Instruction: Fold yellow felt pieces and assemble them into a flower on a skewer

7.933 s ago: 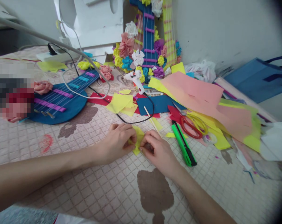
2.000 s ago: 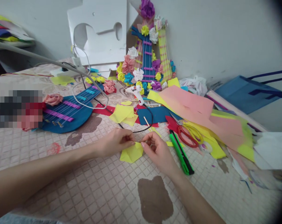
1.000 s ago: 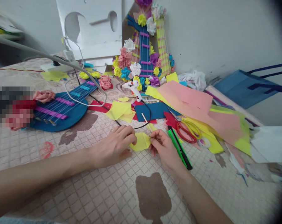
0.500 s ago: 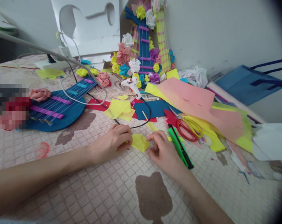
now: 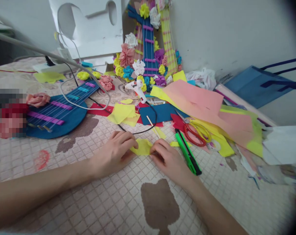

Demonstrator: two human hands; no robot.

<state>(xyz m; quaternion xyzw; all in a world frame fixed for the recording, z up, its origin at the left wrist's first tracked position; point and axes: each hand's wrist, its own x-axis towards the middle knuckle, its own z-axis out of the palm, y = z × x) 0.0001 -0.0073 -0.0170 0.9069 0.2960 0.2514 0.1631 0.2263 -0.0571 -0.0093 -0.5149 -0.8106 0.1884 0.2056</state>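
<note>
Between my two hands, low over the tabletop, is a small piece of thin yellow paper (image 5: 144,147). My left hand (image 5: 118,147) has its fingers closed on the left end of the piece. At the other end, the fingertips of my right hand (image 5: 167,156) pinch its edge; the thumb is partly hidden. A thin wooden stick (image 5: 152,125) lies just beyond my right hand. Close to that hand's right side are a green box cutter (image 5: 187,152) and scissors (image 5: 196,133) with red and yellow handles.
A white glue gun (image 5: 137,88) stands behind loose yellow sheets (image 5: 121,113), its black cord looping forward. To the left lies a blue toy guitar (image 5: 62,112). Pink sheets (image 5: 194,94) spread at right; flower-decorated guitars (image 5: 149,49) lean at the back.
The yellow paper now looks flatter and stretched more sideways between my hands. My right hand has turned its fingers in closer to the paper's edge. The whole view has shifted slightly.
</note>
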